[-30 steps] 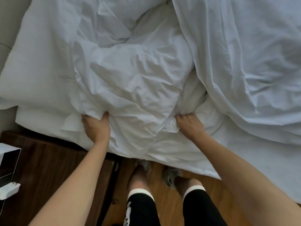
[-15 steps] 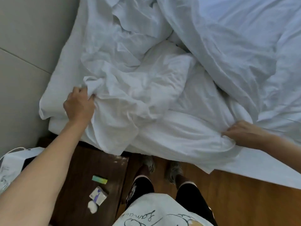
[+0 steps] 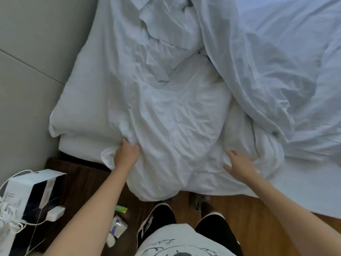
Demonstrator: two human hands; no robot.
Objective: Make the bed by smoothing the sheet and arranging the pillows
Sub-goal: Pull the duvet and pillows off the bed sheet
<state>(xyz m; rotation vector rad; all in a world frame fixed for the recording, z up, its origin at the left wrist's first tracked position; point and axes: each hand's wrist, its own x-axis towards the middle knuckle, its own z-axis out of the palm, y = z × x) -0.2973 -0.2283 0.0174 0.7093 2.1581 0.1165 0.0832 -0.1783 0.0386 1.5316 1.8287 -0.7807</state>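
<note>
A crumpled white pillow [image 3: 177, 122] lies across the near side of the bed, its lower end hanging over the mattress edge. My left hand [image 3: 126, 154] grips the pillow's near-left corner, fingers closed into the fabric. My right hand [image 3: 239, 166] is spread flat, fingers apart, on the pillow's near-right side, holding nothing. Another white pillow [image 3: 86, 108] lies flat at the bed's left end, against the wall. A rumpled white duvet [image 3: 267, 80] is bunched over the right of the bed. The white sheet [image 3: 310, 183] shows along the near-right edge.
A dark wooden nightstand [image 3: 81, 183] stands at lower left beside the bed, bearing a black-and-white box [image 3: 31, 198], a white charger with cable [image 3: 55, 213], a green strip [image 3: 120, 208] and a small packet [image 3: 118, 226]. A grey wall [image 3: 33, 71] runs along the left. My legs stand on the wooden floor [image 3: 249, 215].
My left hand has come down and right along the bed edge, still gripping the pillow. My right hand has let go, moved left and opened flat. The pillow now lies spread and flatter.
</note>
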